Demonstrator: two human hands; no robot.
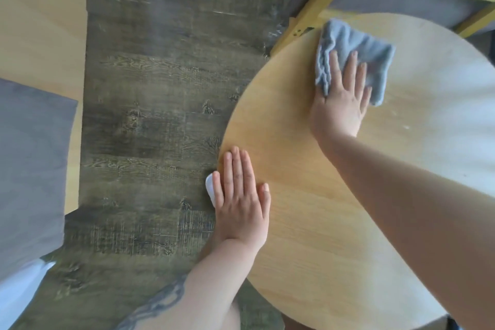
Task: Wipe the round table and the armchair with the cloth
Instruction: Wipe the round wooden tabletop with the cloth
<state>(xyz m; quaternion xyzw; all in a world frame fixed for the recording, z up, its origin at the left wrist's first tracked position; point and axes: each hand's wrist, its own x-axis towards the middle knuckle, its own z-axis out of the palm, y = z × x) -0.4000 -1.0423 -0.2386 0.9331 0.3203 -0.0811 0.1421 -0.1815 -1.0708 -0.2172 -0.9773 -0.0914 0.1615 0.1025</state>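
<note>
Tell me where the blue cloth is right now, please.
In the head view, the blue cloth lies on the far part of the round table, under the fingers of the right hand, near the wooden chair leg.

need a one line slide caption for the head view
Right hand presses blue cloth flat on round table; left hand rests at its edge.

The round wooden desk point(321, 195) stands on dark plank floor point(160, 88). A blue cloth point(356, 51) lies on it near the far edge, both hands flat on top.
</note>
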